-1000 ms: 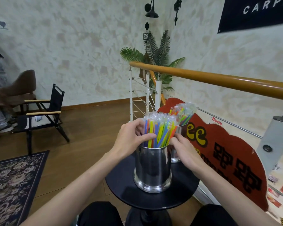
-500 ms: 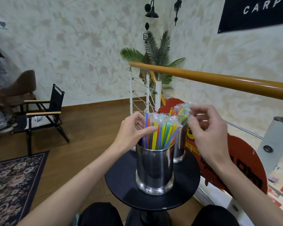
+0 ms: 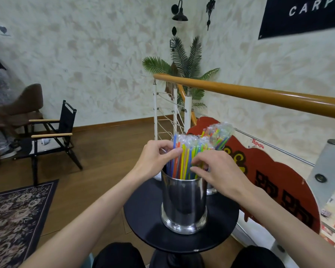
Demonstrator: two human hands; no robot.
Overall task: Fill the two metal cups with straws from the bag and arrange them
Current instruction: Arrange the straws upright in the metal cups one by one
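Note:
A shiny metal cup (image 3: 183, 202) stands on the small round black table (image 3: 143, 215), packed with wrapped coloured straws (image 3: 184, 155). My left hand (image 3: 155, 159) grips the bundle's left side, thumb across the front. My right hand (image 3: 215, 171) has its curled fingers pinching the straws on the right side. Behind it a second metal cup (image 3: 211, 189) is mostly hidden by my right hand; its straws (image 3: 219, 134) lean to the right.
A wooden handrail (image 3: 259, 95) on white posts runs behind the table. A red shaped sign (image 3: 275, 176) leans against the railing at the right. A black folding chair (image 3: 52, 132) and a patterned rug (image 3: 14, 215) lie to the left on the wooden floor.
My right hand has come down from the far cup's straws and now pinches the near cup's bundle. My left hand has stayed on the bundle's left side.

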